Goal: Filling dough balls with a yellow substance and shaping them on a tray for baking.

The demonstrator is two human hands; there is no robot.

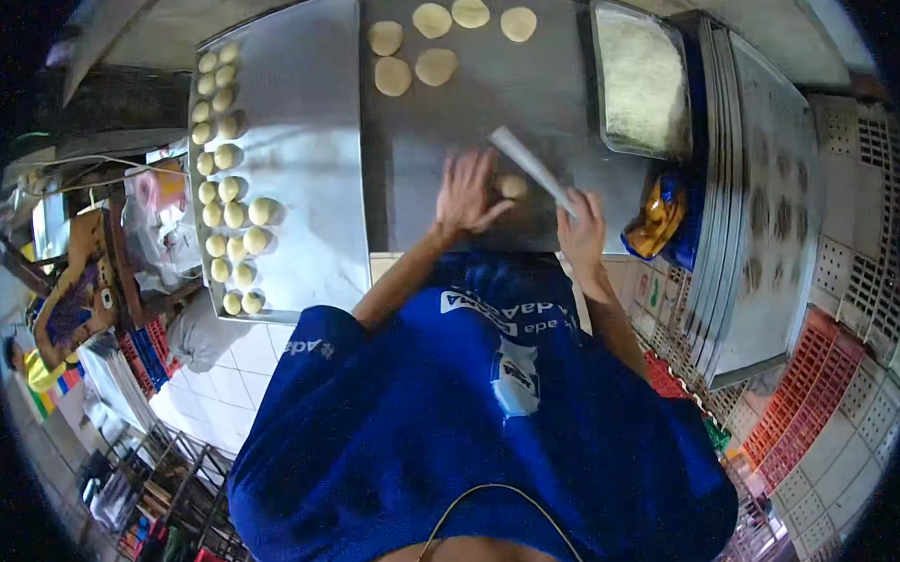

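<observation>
My left hand [467,189] lies flat on the metal worktop [425,123], fingers spread, with its thumb beside a small ball of dough [511,187]. In my right hand [582,229] is one end of a slim whitish rolling pin [533,161]. The pin slants up and to the left, past the right side of the dough ball. Several flattened dough rounds [436,67] lie at the far side of the worktop. To the left, a large metal tray [307,167] bears rows of dough balls [234,214] along its left side.
A rectangular tray of pale flour-like powder [643,76] sits at the far right of the worktop. Below it is a blue and yellow plastic packet [658,214]. Several metal trays [764,201] stand stacked on edge farther right, near red plastic crates [806,397].
</observation>
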